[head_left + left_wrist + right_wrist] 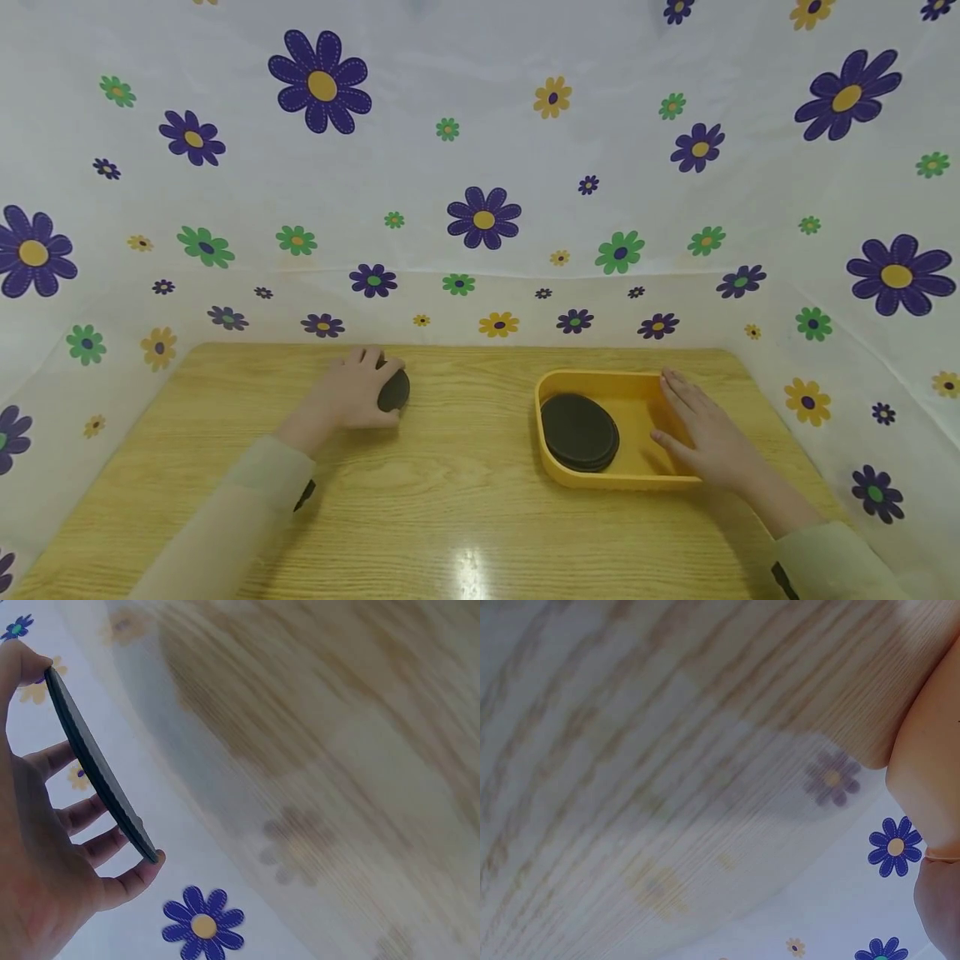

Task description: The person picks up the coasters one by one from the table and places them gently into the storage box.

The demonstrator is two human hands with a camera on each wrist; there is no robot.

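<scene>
On the left side of the head view my left hand [347, 398] holds a dark round coaster [394, 389] by its edges. In the left wrist view the coaster [101, 765] appears edge-on and tilted, with the thumb at one end and fingertips along the other. My right hand [711, 437] rests at the right side of a yellow bin [618, 482], its fingers fairly straight and its thumb over the inside. A stack of dark round coasters [579, 432] lies in the bin's left part. Only a fingertip [939, 907] beside the bin's wall shows in the right wrist view.
A wooden table [450, 517] lies under both hands, with bare wood between the left hand and the bin. White cloth [412, 167] printed with flowers stands behind the table and along both sides.
</scene>
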